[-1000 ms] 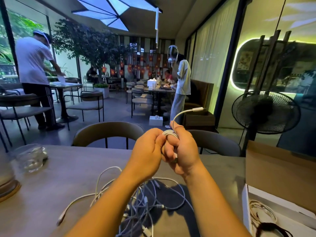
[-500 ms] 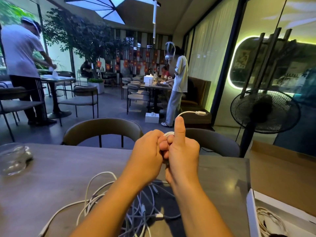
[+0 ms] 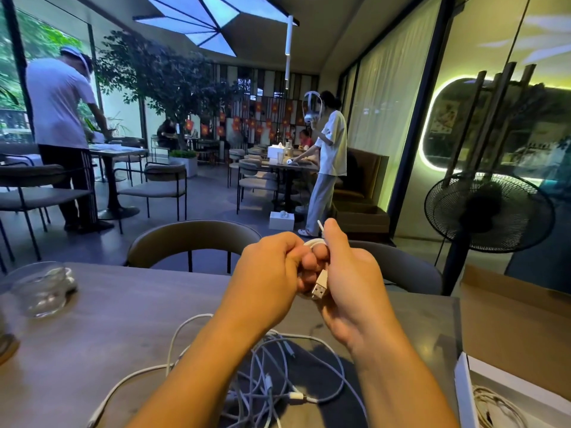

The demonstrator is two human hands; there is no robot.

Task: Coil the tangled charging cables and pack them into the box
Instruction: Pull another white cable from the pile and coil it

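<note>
Above the table, my left hand [image 3: 272, 267] and my right hand [image 3: 349, 279] grip a small coil of white charging cable [image 3: 313, 242] between them. Its USB plug [image 3: 319, 287] hangs down by my right palm, and its thin other end pokes up beside my right thumb. A tangle of white cables [image 3: 272, 375] lies on the grey table [image 3: 123, 319] under my forearms. The open white box [image 3: 463, 393] sits at the lower right with a coiled cable [image 3: 494, 409] inside.
A glass ashtray [image 3: 43, 288] stands at the table's left. A brown cardboard flap [image 3: 513, 329] rises behind the box. Two chairs [image 3: 191, 242] face me across the table, a black floor fan [image 3: 488, 211] stands right. People work at far tables.
The cable's free end, which arched out to the right, has been drawn in and now pokes up by my right thumb. The USB plug has come into sight at my right palm.
</note>
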